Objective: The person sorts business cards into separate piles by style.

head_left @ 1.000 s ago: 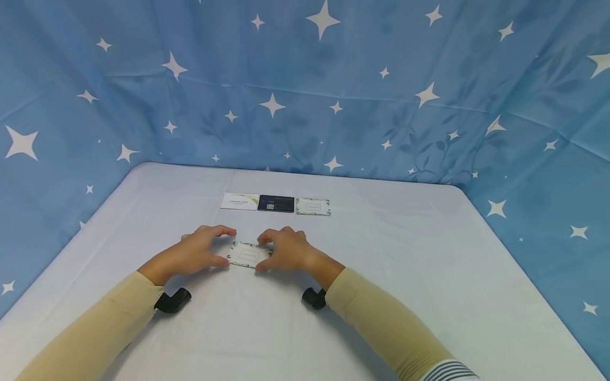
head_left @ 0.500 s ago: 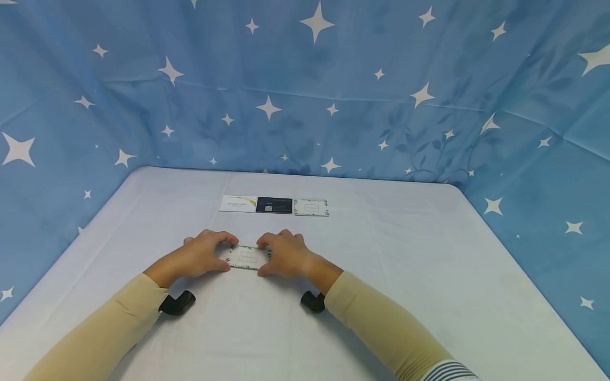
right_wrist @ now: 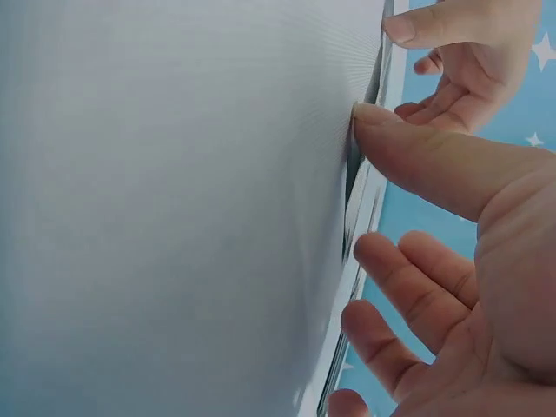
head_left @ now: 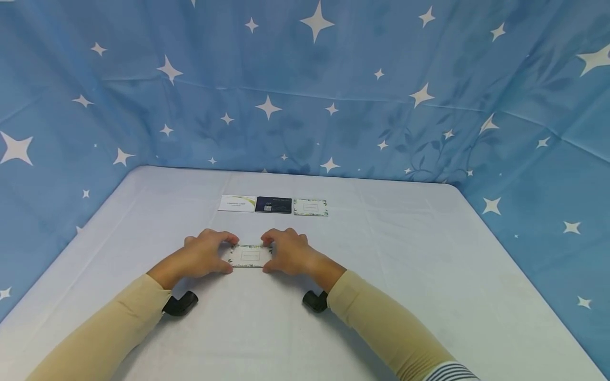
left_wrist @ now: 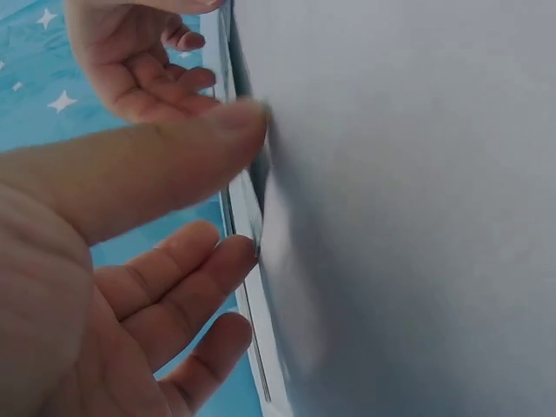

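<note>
A white business card with a leafy border [head_left: 250, 256] lies on the white table between my two hands in the head view. My left hand [head_left: 206, 254] grips its left end, thumb at the near edge and fingertips at the far edge. At the card's other end my right hand [head_left: 290, 253] grips in the same way. In the left wrist view the left thumb [left_wrist: 200, 143] hides part of the card. The right thumb [right_wrist: 408, 143] appears close up in the right wrist view, the card seen nearly edge-on.
Beyond the hands, a row of cards lies on the table: a white one with a yellow-green curve [head_left: 236, 203], a dark one [head_left: 274, 205] and another leaf-bordered card [head_left: 311, 207]. A blue star-patterned curtain [head_left: 305, 95] hangs behind the table [head_left: 405, 254].
My left hand has moved in slightly to the card's left end. The card has turned from a slight slant to nearly straight. The three cards behind stay in place; the head view shifted slightly.
</note>
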Motion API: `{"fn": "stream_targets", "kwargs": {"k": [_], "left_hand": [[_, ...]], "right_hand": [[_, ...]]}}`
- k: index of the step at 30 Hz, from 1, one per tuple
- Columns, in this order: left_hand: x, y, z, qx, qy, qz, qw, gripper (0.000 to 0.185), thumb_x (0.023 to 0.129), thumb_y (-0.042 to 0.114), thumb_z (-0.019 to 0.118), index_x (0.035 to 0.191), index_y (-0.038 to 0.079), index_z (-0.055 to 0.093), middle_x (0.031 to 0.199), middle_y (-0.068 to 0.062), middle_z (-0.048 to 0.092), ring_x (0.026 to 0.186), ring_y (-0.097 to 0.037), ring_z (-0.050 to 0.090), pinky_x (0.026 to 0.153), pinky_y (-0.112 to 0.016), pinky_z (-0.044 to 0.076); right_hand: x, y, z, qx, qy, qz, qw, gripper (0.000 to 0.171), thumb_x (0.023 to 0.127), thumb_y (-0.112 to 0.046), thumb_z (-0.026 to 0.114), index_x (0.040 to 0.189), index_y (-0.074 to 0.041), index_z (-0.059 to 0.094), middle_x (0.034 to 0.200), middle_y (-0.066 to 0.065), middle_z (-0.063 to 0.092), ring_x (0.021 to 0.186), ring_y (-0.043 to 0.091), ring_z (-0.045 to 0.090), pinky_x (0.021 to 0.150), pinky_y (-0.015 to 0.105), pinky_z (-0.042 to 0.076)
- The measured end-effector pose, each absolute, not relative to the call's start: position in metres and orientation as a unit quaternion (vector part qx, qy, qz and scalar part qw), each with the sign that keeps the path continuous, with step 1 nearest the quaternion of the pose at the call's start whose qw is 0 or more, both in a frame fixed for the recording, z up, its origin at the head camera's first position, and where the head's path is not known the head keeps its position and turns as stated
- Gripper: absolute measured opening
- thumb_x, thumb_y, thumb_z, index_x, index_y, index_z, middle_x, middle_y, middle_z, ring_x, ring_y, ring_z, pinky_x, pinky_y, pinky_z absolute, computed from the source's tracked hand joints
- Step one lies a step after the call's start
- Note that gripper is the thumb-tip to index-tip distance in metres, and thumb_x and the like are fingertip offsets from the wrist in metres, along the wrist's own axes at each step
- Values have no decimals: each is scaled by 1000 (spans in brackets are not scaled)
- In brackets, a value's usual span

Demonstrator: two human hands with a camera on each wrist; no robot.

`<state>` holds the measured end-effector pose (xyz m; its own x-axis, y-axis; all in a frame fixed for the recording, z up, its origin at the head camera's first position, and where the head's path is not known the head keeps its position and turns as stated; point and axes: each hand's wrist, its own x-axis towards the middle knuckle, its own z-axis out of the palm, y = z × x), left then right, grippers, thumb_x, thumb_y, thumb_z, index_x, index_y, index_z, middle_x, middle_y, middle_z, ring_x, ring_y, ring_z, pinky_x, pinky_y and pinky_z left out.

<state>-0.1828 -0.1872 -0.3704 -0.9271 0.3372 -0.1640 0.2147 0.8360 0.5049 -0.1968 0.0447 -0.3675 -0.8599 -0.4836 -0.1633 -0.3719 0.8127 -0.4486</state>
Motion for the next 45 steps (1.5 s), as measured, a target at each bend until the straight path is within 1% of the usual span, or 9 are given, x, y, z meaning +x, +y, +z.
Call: {"fn": "stream_targets", "kwargs": {"k": [9,16,19,26,30,33,36,42,45], "left_hand": [[-183,-182,-370,133,954,244,115,55,79,17,86,128,10,65,124,-9,60,114,-31,46,87,-53,27],[-193,-178,-371,153,948,262,99,48,84,19,81,128,11,65,127,-11,58,120,-31,44,87,-52,26],[-203,-171,-370,170,943,272,88,48,85,20,79,129,11,64,128,-9,59,123,-32,44,88,-53,26],[-237,-140,-360,190,934,294,75,51,87,22,76,134,11,60,135,-6,58,130,-31,39,99,-57,22],[-254,-121,-358,180,926,321,86,54,89,25,75,139,13,57,138,-4,54,131,-29,37,103,-55,23],[-267,-110,-360,179,923,328,92,55,90,26,74,140,14,56,136,-2,54,130,-27,37,103,-53,23],[-280,-99,-362,180,922,329,97,53,91,25,74,140,14,56,135,-1,55,132,-26,35,104,-52,21],[-301,-81,-366,171,923,330,101,53,92,24,74,141,14,56,137,-4,55,132,-28,36,106,-55,19],[-308,-74,-369,168,928,317,103,53,93,24,73,142,15,56,135,-6,56,132,-29,36,105,-55,21]], "right_hand": [[-200,50,-369,-227,942,-212,131,60,84,-31,83,136,-17,58,129,-6,63,115,21,47,101,45,29],[-206,65,-365,-222,940,-230,117,55,86,-29,79,135,-16,59,129,-4,61,118,22,46,101,46,28],[-214,76,-365,-217,940,-242,109,54,86,-29,79,134,-15,60,130,-2,61,119,23,46,103,46,29],[-240,112,-363,-210,933,-285,68,50,88,-24,79,133,-10,61,134,3,61,124,27,51,104,45,39],[-252,132,-360,-201,934,-291,57,51,90,-22,76,136,-8,59,136,7,59,127,29,50,106,46,38],[-259,143,-359,-194,937,-286,55,51,92,-21,73,138,-8,57,139,9,56,128,30,47,106,48,37],[-266,152,-361,-187,938,-285,56,51,93,-22,72,140,-8,55,141,10,54,129,31,44,107,48,36],[-284,164,-365,-160,941,-291,60,53,93,-22,71,141,-10,54,142,9,53,130,30,43,108,47,35],[-292,169,-367,-159,943,-285,60,54,92,-22,70,142,-8,53,142,9,54,130,31,43,108,48,34]]}}
